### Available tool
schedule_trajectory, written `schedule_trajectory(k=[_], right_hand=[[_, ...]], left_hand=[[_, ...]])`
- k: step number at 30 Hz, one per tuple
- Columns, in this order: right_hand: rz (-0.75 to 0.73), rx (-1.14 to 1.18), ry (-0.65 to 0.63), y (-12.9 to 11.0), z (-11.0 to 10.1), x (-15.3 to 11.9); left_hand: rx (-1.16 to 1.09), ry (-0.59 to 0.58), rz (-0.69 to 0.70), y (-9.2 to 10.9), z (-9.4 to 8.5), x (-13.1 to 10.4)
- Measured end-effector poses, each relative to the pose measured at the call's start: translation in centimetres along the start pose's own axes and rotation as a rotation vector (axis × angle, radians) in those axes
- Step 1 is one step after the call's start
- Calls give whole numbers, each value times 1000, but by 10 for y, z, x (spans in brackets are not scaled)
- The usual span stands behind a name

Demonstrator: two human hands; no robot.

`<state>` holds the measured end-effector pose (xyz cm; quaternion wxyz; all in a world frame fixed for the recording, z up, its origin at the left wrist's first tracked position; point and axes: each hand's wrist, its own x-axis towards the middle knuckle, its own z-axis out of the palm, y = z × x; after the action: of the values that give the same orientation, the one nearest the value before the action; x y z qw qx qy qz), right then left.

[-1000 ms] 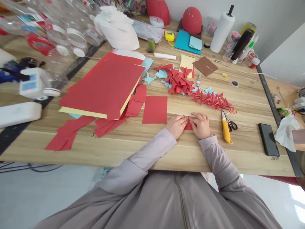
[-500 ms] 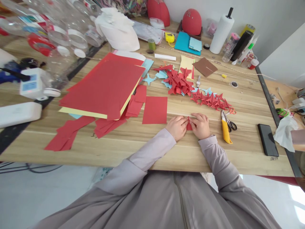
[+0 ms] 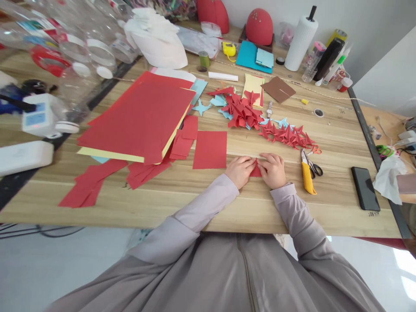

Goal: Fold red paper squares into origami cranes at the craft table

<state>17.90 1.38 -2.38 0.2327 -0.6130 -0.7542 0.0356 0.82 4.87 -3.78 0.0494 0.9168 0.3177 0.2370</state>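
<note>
— So, where do the hands sit against that red square sheet?

— Just to its right and a little nearer the table edge. I see the left hand and the right hand side by side on the wood, and the small folded red piece lies flat between them.

— Are they gripping it?

— Both are curled down over it, fingertips pressing on its edges from either side. I read that as pinning and pinching the paper against the table, not lifting it. Only a small wedge of red shows between the knuckles; how much is tucked under the palms I cannot tell.

— Which way does the piece run?

— From what shows, its point faces away from the body, toward the far side of the square sheet's row, so its long axis runs front to back, and the hands meet across it. Neither hand is clearly nearer; it lies midway, touching both.

— What else lies close?

— Right of the hands, the yellow utility knife and the scissors lie near each other, apart from the right hand. Beyond the hands, a string of red folded shapes, and farther right a black phone. Left of the square sheet, the big stack of red paper.
</note>
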Motion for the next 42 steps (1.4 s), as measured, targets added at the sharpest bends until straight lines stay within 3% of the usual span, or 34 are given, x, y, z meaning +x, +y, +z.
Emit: schedule_trajectory(k=[17, 42], right_hand=[[51, 40, -22, 4, 1, 5], [-140, 117, -52, 15, -1, -1]], left_hand=[[-19, -35, 42, -5, -5, 0], [74, 7, 31, 1, 0, 1]])
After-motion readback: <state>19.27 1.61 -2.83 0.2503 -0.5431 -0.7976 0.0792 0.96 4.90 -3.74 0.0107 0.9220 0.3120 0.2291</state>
